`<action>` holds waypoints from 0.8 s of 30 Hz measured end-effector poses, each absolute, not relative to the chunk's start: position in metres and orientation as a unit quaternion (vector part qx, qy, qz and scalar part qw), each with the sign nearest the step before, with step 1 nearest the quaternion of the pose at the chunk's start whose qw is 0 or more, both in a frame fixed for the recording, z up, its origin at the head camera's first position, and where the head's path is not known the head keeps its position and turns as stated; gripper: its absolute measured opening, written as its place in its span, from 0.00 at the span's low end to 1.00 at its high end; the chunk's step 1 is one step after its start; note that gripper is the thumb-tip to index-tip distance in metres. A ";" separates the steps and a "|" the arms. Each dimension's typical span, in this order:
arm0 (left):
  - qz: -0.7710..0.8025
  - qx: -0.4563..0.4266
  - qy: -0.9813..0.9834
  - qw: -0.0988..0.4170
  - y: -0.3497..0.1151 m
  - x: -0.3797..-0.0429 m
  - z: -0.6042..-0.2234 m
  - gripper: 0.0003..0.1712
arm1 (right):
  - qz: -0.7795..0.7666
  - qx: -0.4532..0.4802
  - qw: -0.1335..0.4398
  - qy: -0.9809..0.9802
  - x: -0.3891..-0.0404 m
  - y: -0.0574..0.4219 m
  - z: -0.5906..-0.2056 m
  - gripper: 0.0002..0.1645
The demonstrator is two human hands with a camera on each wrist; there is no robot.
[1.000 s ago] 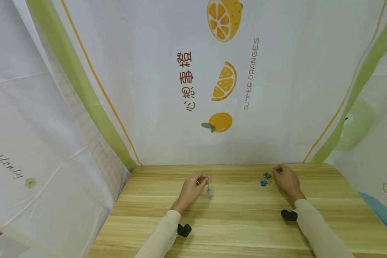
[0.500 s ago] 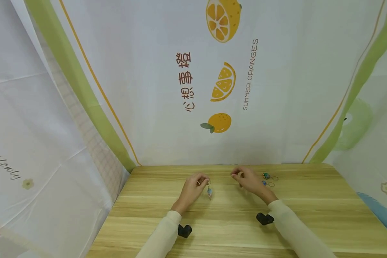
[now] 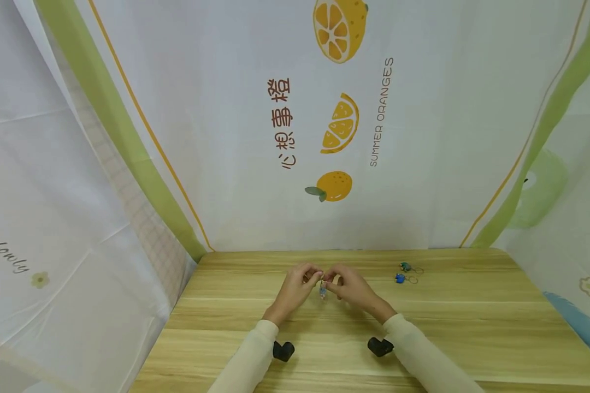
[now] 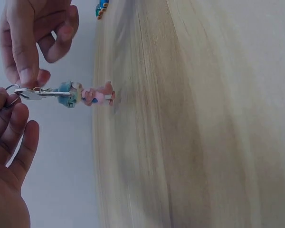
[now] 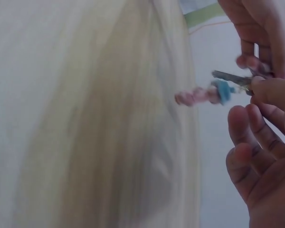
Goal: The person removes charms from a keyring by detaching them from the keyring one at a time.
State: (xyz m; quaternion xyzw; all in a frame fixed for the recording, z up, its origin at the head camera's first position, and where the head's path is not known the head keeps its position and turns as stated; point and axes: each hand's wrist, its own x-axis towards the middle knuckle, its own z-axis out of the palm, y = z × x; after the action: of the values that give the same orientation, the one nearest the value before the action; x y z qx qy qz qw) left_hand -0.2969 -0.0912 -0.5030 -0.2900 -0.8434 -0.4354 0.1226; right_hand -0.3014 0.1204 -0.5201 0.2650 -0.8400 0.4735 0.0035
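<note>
In the head view both hands meet over the middle of the table. My left hand (image 3: 297, 284) pinches the metal split ring (image 4: 10, 89) of a keychain between thumb and finger. A silver key (image 4: 54, 94) sits at the ring, beside a small figurine charm (image 4: 88, 93) with a teal hat and pink body. My right hand (image 3: 351, 285) pinches at the key's head with thumb and index finger, its other fingers loosely bent. In the right wrist view, the thumb hides the key's head, while the blade sticks out above the slightly blurred figurine.
Two more keychains lie on the wooden table (image 3: 452, 327) at the right: a green charm (image 3: 405, 267) and a blue charm (image 3: 400, 278), each with a ring. A white printed curtain (image 3: 255, 218) stands behind the table's far edge.
My right hand has moved left from beside the two keychains at the right to the keychain in my left hand, and now pinches at the key. My left hand has stayed nearly still.
</note>
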 end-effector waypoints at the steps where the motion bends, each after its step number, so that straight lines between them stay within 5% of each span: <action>1: -0.436 -0.290 -0.843 0.121 -0.091 -0.297 -0.503 0.09 | 0.470 0.263 0.007 -0.842 -0.301 0.119 -0.521 0.08; 24: -0.460 -0.298 -0.829 0.112 -0.093 -0.299 -0.508 0.07 | 0.477 0.219 0.025 -0.851 -0.296 0.116 -0.523 0.03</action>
State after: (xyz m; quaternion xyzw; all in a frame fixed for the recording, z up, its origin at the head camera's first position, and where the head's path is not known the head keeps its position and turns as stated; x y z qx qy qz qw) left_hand -0.2986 -0.0933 -0.5077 -0.2980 -0.8288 -0.4602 0.1118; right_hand -0.2959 0.1163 -0.5234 0.2193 -0.8507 0.4771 0.0249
